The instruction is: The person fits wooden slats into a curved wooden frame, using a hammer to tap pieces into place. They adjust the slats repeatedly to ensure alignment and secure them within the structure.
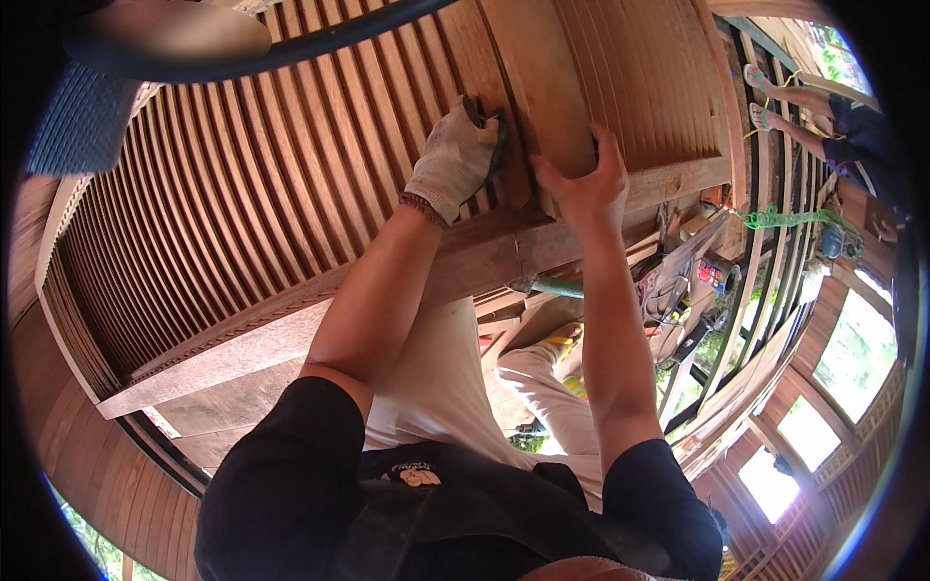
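My left hand (453, 163), in a pale work glove with dark patches, is closed against the slatted wooden panel (291, 165). Its fingers curl around something dark that I cannot make out, beside a groove at the panel's right end. Just to the right, my bare right hand (587, 186) grips the lower end of a smooth, wide wooden board (542, 73). Its thumb lies at the board's left side and its fingers at the right. Both forearms reach up across the panel's lower rail (494, 242).
A dark curved bar (329, 48) crosses the top left. Right of the board is a finely grooved wooden section (659, 87). Tangled cables (668, 281), a tin (715, 276) and green netting (775, 219) lie at the right. Another person's legs (804, 102) show at the upper right.
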`<action>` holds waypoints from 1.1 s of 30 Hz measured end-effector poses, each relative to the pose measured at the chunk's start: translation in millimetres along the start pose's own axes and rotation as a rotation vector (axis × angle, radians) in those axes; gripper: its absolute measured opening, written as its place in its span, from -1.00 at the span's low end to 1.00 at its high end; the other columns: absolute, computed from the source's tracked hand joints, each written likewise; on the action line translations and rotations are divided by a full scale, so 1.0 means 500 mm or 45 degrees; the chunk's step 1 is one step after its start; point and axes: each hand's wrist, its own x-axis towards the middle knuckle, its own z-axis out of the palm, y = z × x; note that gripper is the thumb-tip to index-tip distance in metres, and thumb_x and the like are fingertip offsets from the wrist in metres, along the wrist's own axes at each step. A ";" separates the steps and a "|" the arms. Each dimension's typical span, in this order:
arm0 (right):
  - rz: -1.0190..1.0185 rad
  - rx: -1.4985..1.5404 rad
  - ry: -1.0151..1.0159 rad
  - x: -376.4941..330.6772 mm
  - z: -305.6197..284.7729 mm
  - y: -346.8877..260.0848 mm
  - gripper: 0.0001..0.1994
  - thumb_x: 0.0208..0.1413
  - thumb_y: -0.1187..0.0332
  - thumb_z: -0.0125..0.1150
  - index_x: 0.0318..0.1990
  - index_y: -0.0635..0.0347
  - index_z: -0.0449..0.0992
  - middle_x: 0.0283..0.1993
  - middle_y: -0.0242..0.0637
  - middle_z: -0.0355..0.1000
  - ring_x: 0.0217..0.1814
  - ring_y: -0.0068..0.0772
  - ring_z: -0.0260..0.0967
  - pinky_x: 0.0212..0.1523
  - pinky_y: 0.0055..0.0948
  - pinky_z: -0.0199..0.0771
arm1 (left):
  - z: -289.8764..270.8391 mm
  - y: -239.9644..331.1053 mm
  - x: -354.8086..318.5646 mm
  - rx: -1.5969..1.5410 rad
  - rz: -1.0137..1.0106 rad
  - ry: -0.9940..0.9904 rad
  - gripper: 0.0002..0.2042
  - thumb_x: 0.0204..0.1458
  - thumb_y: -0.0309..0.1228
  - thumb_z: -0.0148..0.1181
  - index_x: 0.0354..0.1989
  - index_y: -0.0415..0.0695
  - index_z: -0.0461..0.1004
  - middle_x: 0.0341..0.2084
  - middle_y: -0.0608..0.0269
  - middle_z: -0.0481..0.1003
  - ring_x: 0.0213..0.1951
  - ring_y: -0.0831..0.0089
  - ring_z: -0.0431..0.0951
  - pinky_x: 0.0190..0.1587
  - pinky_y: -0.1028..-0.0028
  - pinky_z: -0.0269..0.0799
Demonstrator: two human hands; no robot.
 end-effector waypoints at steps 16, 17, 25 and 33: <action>-0.030 -0.005 0.009 -0.001 -0.004 -0.011 -0.27 -0.30 0.26 0.60 0.09 0.35 0.42 0.00 0.08 0.48 0.08 0.14 0.44 0.07 -0.07 0.46 | -0.006 0.025 -0.019 0.163 -0.054 0.028 -0.33 0.21 -0.15 0.05 0.35 -0.42 0.11 -0.02 -0.35 0.50 0.11 -0.14 0.48 0.19 0.16 0.40; -0.020 0.001 -0.002 -0.001 -0.005 -0.009 -0.27 -0.30 0.26 0.60 0.09 0.35 0.42 0.00 0.08 0.48 0.08 0.14 0.45 0.07 -0.07 0.47 | -0.006 0.025 -0.022 0.160 -0.042 0.038 -0.32 0.21 -0.15 0.05 0.36 -0.43 0.10 -0.02 -0.35 0.50 0.12 -0.13 0.48 0.19 0.16 0.40; -0.014 -0.007 -0.026 0.001 -0.010 0.006 -0.26 -0.30 0.25 0.61 0.09 0.36 0.42 -0.01 0.09 0.49 0.07 0.13 0.46 0.07 -0.09 0.48 | -0.015 0.044 -0.030 0.116 -0.088 -0.023 -0.32 0.22 -0.15 0.05 0.39 -0.35 0.06 -0.02 -0.32 0.51 0.12 -0.14 0.48 0.17 0.16 0.41; -0.053 -0.034 -0.002 -0.005 0.002 -0.005 -0.24 -0.28 0.22 0.62 0.11 0.39 0.40 0.01 0.13 0.47 0.06 0.17 0.45 0.06 -0.07 0.48 | -0.006 0.029 -0.027 0.068 -0.035 0.054 -0.54 0.19 -0.24 0.08 0.16 -0.32 0.32 -0.09 -0.26 0.54 0.03 -0.15 0.52 0.09 0.11 0.44</action>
